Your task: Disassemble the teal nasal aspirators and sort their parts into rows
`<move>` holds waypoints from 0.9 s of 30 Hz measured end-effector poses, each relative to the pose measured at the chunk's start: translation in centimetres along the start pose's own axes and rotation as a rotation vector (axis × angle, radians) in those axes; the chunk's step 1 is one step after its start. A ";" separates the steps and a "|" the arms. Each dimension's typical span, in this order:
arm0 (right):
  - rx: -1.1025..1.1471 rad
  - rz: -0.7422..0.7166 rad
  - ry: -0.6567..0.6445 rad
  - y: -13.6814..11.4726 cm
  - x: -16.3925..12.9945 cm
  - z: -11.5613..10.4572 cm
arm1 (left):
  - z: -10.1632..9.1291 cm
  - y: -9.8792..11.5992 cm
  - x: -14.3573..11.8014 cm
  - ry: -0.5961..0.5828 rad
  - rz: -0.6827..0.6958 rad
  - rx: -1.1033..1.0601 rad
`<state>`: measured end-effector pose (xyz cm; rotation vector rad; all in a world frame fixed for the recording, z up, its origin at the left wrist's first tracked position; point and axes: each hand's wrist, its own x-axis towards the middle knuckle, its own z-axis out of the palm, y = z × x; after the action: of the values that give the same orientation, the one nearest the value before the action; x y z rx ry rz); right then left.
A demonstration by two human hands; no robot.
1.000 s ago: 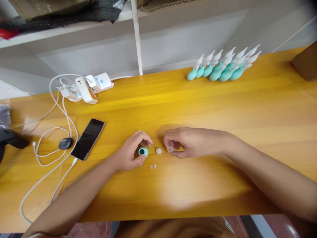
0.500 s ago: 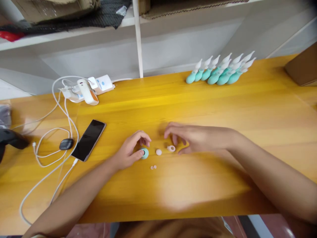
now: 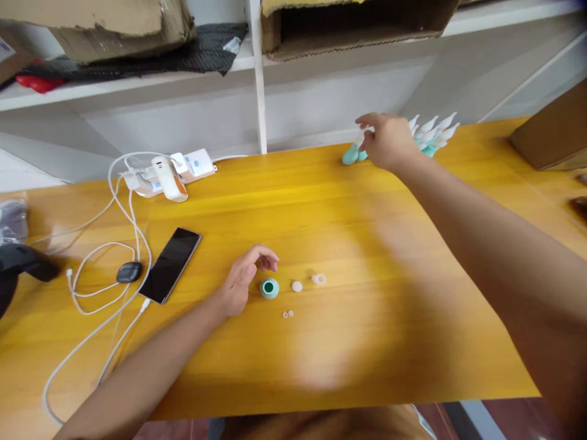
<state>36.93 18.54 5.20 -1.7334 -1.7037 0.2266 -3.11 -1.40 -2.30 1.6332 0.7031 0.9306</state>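
Note:
My left hand [image 3: 245, 278] rests on the table, its fingers curved and apart, holding nothing. Just right of it stands a small teal squeeze bulb [image 3: 269, 288] with a round, dark opening on top. Beside the bulb lie a pale pink disc [image 3: 297, 286] and a pale pink ring with a tab [image 3: 320, 279]. Two tiny pink ring-like pieces [image 3: 288, 314] are nearer the front edge. My right hand [image 3: 387, 139] reaches to the back of the table, thumb and forefinger spread around the white nozzle of a teal bulb [image 3: 351, 154]; no closed grip shows. The hand hides several bulbs behind it.
More teal bulbs with white nozzles [image 3: 435, 131] stand right of that hand. On the left are a phone [image 3: 170, 264], a black earbud case [image 3: 129, 272], looped white cables and a power strip with chargers [image 3: 195, 164]. A cardboard box [image 3: 553, 131] sits at the back right.
My right hand has moved from beside the pink ring up to the bulbs at the back. My left thumb has come off the teal bulb, which now stands free.

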 end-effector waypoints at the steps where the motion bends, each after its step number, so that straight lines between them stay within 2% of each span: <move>1: 0.010 0.015 0.009 -0.1 0.2 0.1 | 0.0 0.0 0.0 0.003 0.006 0.003; 4: 0.065 0.010 0.033 -0.7 -0.3 0.0 | 0.1 0.0 0.0 0.024 0.029 0.026; 7: 0.234 -0.017 0.021 -2.3 -2.9 0.1 | 0.2 0.1 0.1 0.091 0.068 0.078; 11: 0.514 -0.062 -0.079 -6.5 -9.8 1.9 | 0.0 0.4 0.4 0.274 0.149 0.303; 14: 0.878 -0.043 -0.277 -10.1 -15.7 4.1 | -0.5 0.5 0.8 0.410 0.176 0.509; 16: 1.051 -0.003 -0.387 -11.9 -18.6 5.6 | -0.7 0.6 1.1 0.421 0.162 0.569; 17: 1.104 0.014 -0.429 -12.4 -19.5 6.3 | -0.8 0.6 1.2 0.392 0.141 0.572; 21: 1.201 0.000 -0.524 -12.7 -20.8 7.7 | -0.8 1.0 1.3 0.222 0.048 0.562; 24: 1.174 -0.090 -0.552 -12.1 -20.5 7.4 | -0.6 1.3 1.3 0.252 0.107 0.611; 27: 1.020 -0.174 -0.517 -11.8 -20.5 6.4 | -0.5 1.5 1.2 0.297 0.200 0.652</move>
<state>21.10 0.50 0.34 -0.7838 -1.5919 1.2913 -2.94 -0.59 -0.49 2.1865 1.1471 1.1806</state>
